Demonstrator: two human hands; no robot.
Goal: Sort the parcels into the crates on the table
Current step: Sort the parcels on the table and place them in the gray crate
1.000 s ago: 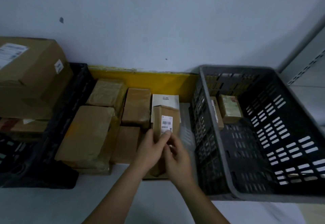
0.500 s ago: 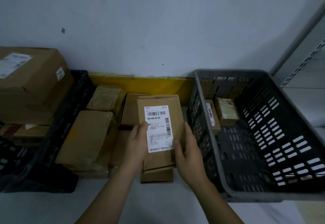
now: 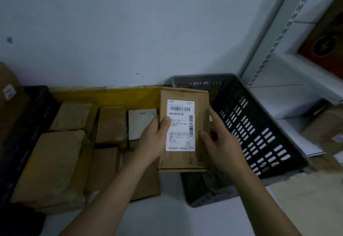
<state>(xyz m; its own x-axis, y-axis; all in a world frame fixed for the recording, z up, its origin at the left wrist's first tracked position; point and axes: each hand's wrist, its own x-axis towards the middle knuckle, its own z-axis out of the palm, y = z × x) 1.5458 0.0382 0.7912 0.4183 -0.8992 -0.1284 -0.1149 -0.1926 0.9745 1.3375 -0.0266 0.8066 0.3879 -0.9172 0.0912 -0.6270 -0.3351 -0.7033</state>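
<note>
I hold a flat brown parcel upright in front of me, its white shipping label facing me. My left hand grips its left edge with the thumb on the label. My right hand holds its right edge. The parcel hangs over the left rim of the grey crate, which stands at the right; its contents are hidden behind the parcel and my hand. Several brown wrapped parcels lie in the yellow tray at the left.
A black crate stands at the far left with a large cardboard box on it. A white metal shelf rises at the right, with boxes on and below it. The wall is right behind the crates.
The parcel went from standing among the others to raised in both hands, label toward me, then shifted right toward the grey crate. My view has turned right and up.
</note>
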